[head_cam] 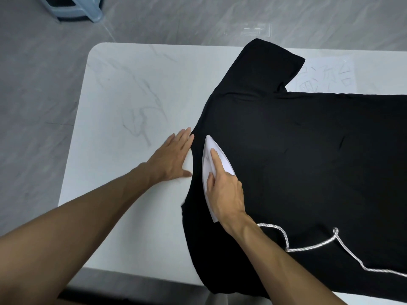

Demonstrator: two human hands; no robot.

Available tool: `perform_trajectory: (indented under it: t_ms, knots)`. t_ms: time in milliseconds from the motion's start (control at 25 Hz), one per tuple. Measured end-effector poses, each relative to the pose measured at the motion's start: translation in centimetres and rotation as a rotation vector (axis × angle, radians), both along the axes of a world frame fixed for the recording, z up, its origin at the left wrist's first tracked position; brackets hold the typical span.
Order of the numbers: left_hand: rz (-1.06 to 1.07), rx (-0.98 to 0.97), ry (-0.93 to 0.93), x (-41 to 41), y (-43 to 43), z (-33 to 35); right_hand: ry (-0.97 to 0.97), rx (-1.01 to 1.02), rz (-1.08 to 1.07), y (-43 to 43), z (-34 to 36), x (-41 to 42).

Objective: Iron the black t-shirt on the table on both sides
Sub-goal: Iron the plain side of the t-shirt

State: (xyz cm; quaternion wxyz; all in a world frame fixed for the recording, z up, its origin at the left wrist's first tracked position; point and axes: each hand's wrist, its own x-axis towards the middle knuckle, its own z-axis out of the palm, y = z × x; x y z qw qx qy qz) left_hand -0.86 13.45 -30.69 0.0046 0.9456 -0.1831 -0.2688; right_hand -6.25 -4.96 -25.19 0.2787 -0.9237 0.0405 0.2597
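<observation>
White marbled table (123,89) is carrying the work of two hands. The left hand (170,158) is lying flat on the tabletop, fingers straight, fingertips touching the garment's left edge. Just beside it, one white iron (207,155) is sitting on the fabric, and the right hand (224,192) is gripping its handle, forefinger stretched along the top. One black t-shirt (297,150) is spreading rightward beneath the iron, with one braided cord (312,246) trailing across it.

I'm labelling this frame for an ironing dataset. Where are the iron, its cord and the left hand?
iron (207,148): head view, white shell near its nose.
cord (312,246): head view, middle of its braided stretch.
left hand (170,157): head view, back of the hand.
</observation>
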Motion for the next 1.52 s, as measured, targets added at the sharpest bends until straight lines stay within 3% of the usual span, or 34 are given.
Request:
perform_trajectory:
  t_ms: [200, 720, 920, 1160, 1240, 1400, 1520]
  knots:
    - [-0.021, -0.034, 0.002, -4.6, -1.2, 0.0, 0.011, 0.028, 0.003, -0.1, 0.0, 0.0]
    - [-0.025, 0.15, -0.007, -3.1, -2.3, -0.8, 0.011, -0.037, 0.028, 0.0, 0.2, 0.0]
    - [-0.058, 0.271, -0.003, -2.8, -3.1, -0.1, -0.032, -0.035, -0.078, -4.0, 0.7, 0.1]
    - [-0.027, 0.282, 0.073, -2.6, -3.8, 1.0, -0.017, -0.015, -0.145, -8.4, 1.1, 0.5]
    - [0.1, 0.105, 0.08, -2.6, -4.9, 1.7, -0.021, -0.016, -0.143, -8.5, 1.1, 0.5]
    - [0.53, -0.436, -0.239, -3.3, -11.3, 0.6, -0.02, -0.002, -0.141, -8.6, 0.7, 0.6]
    - [0.503, -0.353, -0.303, -4.3, -13.4, -2.8, -0.023, -0.024, -0.121, -8.8, 0.1, 0.6]
